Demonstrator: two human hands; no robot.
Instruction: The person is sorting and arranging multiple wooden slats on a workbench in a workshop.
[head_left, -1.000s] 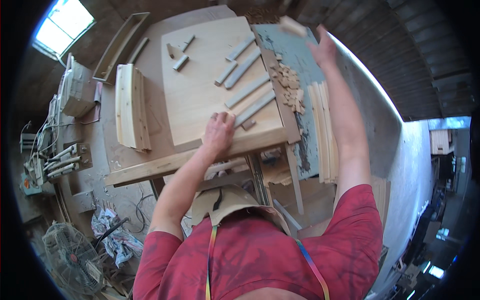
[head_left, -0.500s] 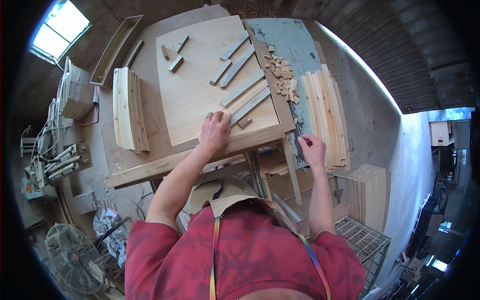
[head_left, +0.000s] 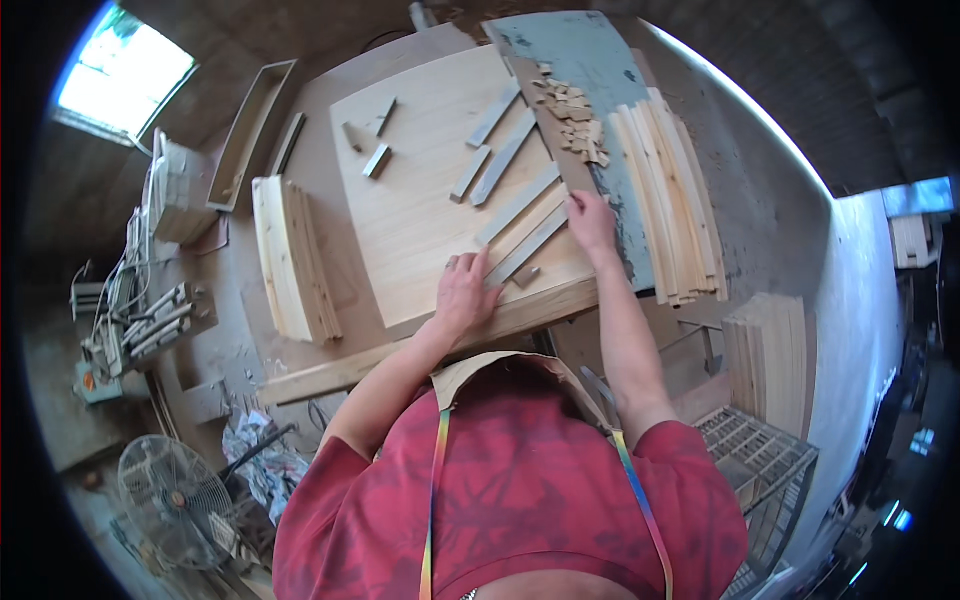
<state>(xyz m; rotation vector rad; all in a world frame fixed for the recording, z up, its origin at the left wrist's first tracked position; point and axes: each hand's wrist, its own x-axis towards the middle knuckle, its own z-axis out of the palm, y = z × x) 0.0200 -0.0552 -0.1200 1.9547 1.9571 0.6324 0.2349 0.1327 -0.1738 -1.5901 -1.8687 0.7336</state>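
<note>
Before me, the brown surface (head_left: 335,240) bears a broad pale board (head_left: 410,230) at the frame's centre and a stack of pale strips (head_left: 290,260) at left. On my blue-green top (head_left: 560,45), upper right, small offcuts (head_left: 570,115) lie heaped beside longer strips (head_left: 665,200).
</note>
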